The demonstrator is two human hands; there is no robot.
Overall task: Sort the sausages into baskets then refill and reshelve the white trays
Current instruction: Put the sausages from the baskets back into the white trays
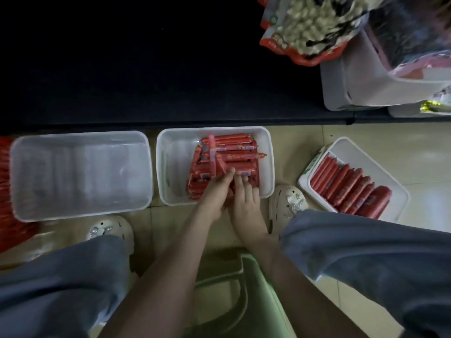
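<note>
Head view: left hand (214, 191) and right hand (244, 196) overlap on the sausages (229, 157), grip unclear.

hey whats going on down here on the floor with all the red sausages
A person is crouched over three containers on the tiled floor. Both hands, the left hand and the right hand, are down in the middle white plastic basket, gripping red-wrapped sausages piled inside it. The clear plastic basket to its left is empty. The white tray on the right holds a neat row of larger red sausages.
</note>
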